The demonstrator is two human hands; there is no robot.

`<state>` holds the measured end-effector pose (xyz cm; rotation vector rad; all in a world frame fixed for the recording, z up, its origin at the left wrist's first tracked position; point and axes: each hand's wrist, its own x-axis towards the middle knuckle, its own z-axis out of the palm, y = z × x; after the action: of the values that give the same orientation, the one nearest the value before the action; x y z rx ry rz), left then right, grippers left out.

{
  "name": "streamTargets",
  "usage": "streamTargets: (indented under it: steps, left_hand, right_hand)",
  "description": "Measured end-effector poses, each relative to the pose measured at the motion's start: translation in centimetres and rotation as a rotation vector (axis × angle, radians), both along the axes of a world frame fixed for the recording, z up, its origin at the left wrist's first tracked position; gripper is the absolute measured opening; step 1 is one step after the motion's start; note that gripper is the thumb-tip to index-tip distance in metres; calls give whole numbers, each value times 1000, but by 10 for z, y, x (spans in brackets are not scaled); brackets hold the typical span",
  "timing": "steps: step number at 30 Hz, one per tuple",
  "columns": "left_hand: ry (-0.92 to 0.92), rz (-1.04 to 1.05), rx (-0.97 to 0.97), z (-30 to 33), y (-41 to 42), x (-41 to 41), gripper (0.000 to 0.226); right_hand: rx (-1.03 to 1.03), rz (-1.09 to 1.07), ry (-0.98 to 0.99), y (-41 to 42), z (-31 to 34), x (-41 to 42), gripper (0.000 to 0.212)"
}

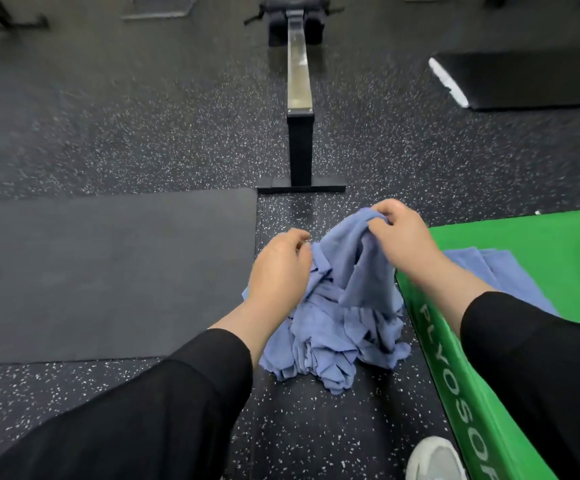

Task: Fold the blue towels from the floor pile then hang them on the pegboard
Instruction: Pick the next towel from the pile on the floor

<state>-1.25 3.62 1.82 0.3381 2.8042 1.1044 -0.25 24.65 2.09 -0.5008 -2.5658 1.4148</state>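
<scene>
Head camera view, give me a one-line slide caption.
Both hands, left and right, lift one blue towel from the floor pile beside a green plyo box.

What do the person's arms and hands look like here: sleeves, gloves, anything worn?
Both arms wear long, loose black fabric sleeves that end short of the wrists, leaving the forearms' lower parts bare. The left hand and right hand are bare: no gloves, and no rings, watch or bands visible from this view. The sleeves show no logos or markings.
</scene>
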Motion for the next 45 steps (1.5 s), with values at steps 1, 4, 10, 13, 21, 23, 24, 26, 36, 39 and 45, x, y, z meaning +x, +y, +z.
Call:
streamTargets:
  steps: [1,4,10,13,21,23,24,26,36,39,45]
  left_hand:
    - [9,10,44,18,-2,3,30]
    - [29,23,157,70,-13,16,26]
    - [85,26,294,146,-39,52,24]
    - [87,10,285,152,-52,73,24]
    - [-71,-68,151,135,-65,84,32]
    - [-137,-159,169,135,-63,85,38]
    - [-153,-208,176,135,-62,85,38]
    - [-148,-267,153,138,-61,83,31]
    - [-75,-164,-132,136,-86,47,17]
    - [-21,-74,-147,133,-92,40,19]
    - [60,101,341,139,-82,39,21]
  right_hand:
    - [-14,24,13,-4,18,4,14]
    - [-22,105,64,-19,74,23,23]
    - [-65,269,92,-51,149,82,18]
    - [-52,240,83,-63,145,104,21]
    - [50,376,53,-91,147,115,43]
    - [48,406,57,-92,150,116,45]
    - [52,424,54,-93,152,116,45]
    - [75,449,52,-94,151,113,45]
    - [109,375,75,-77,142,79,12]
    - [92,323,64,-65,138,72,9]
    - [113,296,10,-60,138,72,32]
